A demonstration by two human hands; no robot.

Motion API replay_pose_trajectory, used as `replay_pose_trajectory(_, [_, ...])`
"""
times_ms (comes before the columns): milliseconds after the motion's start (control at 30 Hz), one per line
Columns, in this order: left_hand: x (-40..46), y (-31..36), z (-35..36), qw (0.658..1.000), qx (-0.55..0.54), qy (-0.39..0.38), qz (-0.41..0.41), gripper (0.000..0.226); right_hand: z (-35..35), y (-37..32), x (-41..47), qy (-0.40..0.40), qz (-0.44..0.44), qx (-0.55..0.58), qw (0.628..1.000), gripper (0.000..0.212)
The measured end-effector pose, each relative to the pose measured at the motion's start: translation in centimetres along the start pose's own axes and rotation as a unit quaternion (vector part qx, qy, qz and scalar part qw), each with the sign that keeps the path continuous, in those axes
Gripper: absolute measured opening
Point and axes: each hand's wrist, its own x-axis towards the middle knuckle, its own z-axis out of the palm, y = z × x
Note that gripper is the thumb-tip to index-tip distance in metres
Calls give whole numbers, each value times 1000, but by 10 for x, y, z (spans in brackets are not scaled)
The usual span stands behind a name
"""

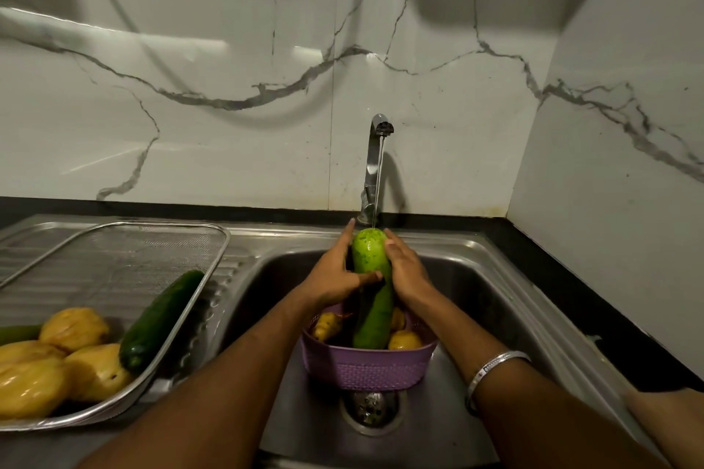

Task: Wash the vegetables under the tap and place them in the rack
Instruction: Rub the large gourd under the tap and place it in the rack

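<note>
A long light-green gourd point(371, 297) stands upright in the purple basket point(365, 367) inside the sink. Water from the steel tap point(375, 167) runs onto its top end. My left hand point(335, 276) grips the gourd from the left, thumb across its front. My right hand point(405, 270) wraps round its right side. Several yellow vegetables point(404, 340) lie in the basket around the gourd's base. The wire mesh rack point(213, 240) on the left drainboard holds a dark green cucumber point(162, 320) and several yellow vegetables point(74, 327).
The steel sink point(476, 301) has its drain point(372, 409) just in front of the basket. A black counter point(571, 286) borders the sink on the right and back. Marble-patterned walls meet in a corner at the right. A silver bangle point(495, 365) sits on my right wrist.
</note>
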Motion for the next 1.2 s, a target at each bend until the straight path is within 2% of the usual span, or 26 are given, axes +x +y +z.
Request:
replay_pose_trajectory(33, [0,1,-1,1000,-4,-10,2,101,0,-1,-1,5,-2,7,1000,43])
replay_pose_trajectory(133, [2,5,-2,1000,-8,0,24,88,3,0,-1,15,6,25,1000,43])
replay_pose_trajectory(200, [2,5,-2,999,5,11,36,86,3,-2,-1,21,-2,-3,1000,45])
replay_pose_trajectory(267, [4,3,0,999,14,23,46,84,4,-9,-3,32,-55,-85,994,44])
replay_pose_trajectory(333, [5,3,3,998,21,36,53,83,7,-13,-4,17,-156,-193,969,43])
replay_pose_trajectory(400, [5,2,3,996,33,60,51,81,9,-12,-4,-3,-196,-250,948,44])
replay_pose_trajectory(500, [5,2,5,992,67,83,65,75,8,-8,-1,-4,-181,-247,952,43])
replay_pose_trajectory(600, [7,3,13,986,103,105,73,69,9,-9,4,33,-166,-261,950,32])
replay_pose_trajectory(733, [10,0,11,988,87,117,50,71,18,-13,10,78,-171,-269,945,20])
replay_pose_trajectory(800, [11,-3,8,987,85,131,27,73,22,-18,10,102,-162,-241,951,24])
replay_pose_trajectory(867, [10,-4,8,987,85,136,-5,79,25,-22,15,94,-137,-198,966,27])
replay_pose_trajectory(933, [11,-5,9,994,45,99,-13,82,24,-23,18,58,-107,-118,986,27])
replay_pose_trajectory(1033, [10,-5,15,999,9,48,-2,73,15,-24,17,23,-60,-18,998,30])
replay_pose_trajectory(1133, [9,-2,25,998,24,58,9,64,7,-16,14,-11,-55,-76,996,26])
replay_pose_trajectory(1200, [11,-3,31,995,54,85,21,53,4,-10,12,10,-62,-168,984,29])
